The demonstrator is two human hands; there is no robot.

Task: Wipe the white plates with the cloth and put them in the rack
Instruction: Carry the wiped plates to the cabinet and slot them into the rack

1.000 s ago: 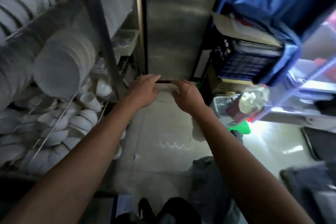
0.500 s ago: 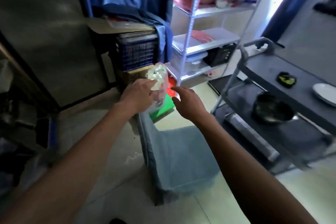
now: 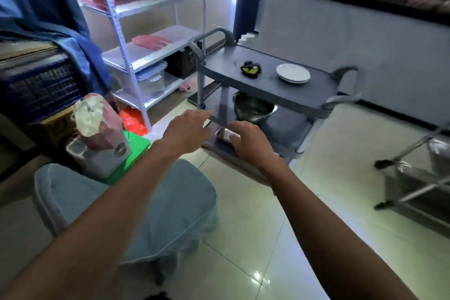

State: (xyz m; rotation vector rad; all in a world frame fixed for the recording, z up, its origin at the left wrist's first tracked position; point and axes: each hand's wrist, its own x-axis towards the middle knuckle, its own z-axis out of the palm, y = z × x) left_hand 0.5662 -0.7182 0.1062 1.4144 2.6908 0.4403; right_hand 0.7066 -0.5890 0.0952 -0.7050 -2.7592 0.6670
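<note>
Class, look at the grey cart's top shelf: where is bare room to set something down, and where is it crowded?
On the cart top, bare patches lie between the near handle and the black-yellow object, and along the front edge. White plates crowd the far end.

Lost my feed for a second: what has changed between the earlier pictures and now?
The view swung right, away from the dish rack to the grey cart. The small white thing held between both hands a second ago is gone; left hand and right hand are both empty, fingers relaxed, held out in front. White plates now show on the cart top, untouched. Both arms stay outstretched.
</note>
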